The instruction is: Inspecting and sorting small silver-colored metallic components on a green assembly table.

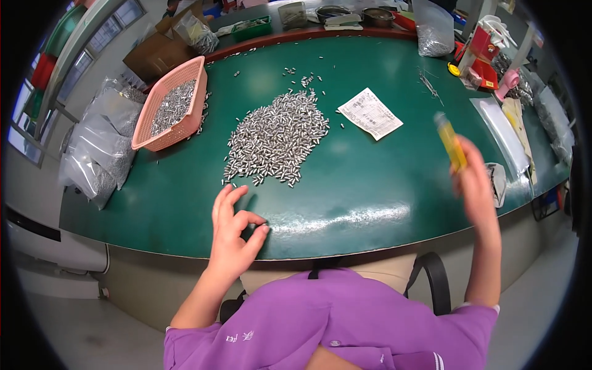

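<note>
A heap of small silver metal pins [274, 139] is spread on the green table [345, 185]. My left hand [231, 228] hovers just in front of the heap, near the table's front edge. Its thumb and forefinger are pinched together, and whatever sits between their tips is too small to make out; the other fingers stick out. Off to the right, my right hand [473, 179] grips a yellow stick-shaped tool [452, 145] with a pale, see-through far end, blurred and pointing away from me. A printed paper slip [370, 114] lies between the heap and this tool.
At the left stands a pink plastic basket [148, 114] of similar pins, beside filled clear bags [102, 154]. Another filled bag [433, 37] and a red box [487, 74] are at the far right. Plastic sleeves [502, 132] lie along the right side.
</note>
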Available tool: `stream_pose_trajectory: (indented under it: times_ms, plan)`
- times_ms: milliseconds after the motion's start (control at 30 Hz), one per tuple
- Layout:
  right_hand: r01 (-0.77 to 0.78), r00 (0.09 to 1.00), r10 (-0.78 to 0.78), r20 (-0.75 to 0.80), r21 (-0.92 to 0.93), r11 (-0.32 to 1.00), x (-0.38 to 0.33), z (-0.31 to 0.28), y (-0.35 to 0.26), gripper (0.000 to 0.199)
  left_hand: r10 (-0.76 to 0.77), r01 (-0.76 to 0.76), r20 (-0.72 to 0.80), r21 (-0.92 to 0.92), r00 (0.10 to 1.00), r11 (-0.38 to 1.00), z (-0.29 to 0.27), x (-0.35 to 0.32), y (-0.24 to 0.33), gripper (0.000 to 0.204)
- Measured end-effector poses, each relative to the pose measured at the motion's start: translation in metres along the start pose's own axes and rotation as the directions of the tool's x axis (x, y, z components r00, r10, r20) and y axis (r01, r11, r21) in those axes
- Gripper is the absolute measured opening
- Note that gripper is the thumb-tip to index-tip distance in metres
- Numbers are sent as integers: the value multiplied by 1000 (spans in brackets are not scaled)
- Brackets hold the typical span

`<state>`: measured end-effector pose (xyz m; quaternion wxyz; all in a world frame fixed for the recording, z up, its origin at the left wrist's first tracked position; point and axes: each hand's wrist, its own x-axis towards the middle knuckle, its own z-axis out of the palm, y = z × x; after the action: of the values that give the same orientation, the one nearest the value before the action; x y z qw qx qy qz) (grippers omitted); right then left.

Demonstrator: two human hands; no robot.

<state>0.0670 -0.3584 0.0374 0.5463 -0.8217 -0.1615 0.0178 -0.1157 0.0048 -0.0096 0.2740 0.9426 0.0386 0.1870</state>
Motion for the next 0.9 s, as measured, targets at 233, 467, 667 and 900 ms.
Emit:
stream_pose_trajectory:
  times_ms: [233,467,667,900]
  plan:
    - [301,865,-149,479,-259,918,-109,77,-27,59,90,-79,112,-98,990,992,14,10,27,16]
    - [284,857,-147,494,-214,935,-107,101,-19,65,97,-89,128,-62,987,994,15,8,26,18]
    - [392,833,-232,503,-240,888,-102,124,-23,66,153,-151,88,-28,984,988,18,8,25,15]
    - [441,827,-290,482,-235,866,-103,136,-25,68,129,-127,65,-31,989,991,18,4,23,15]
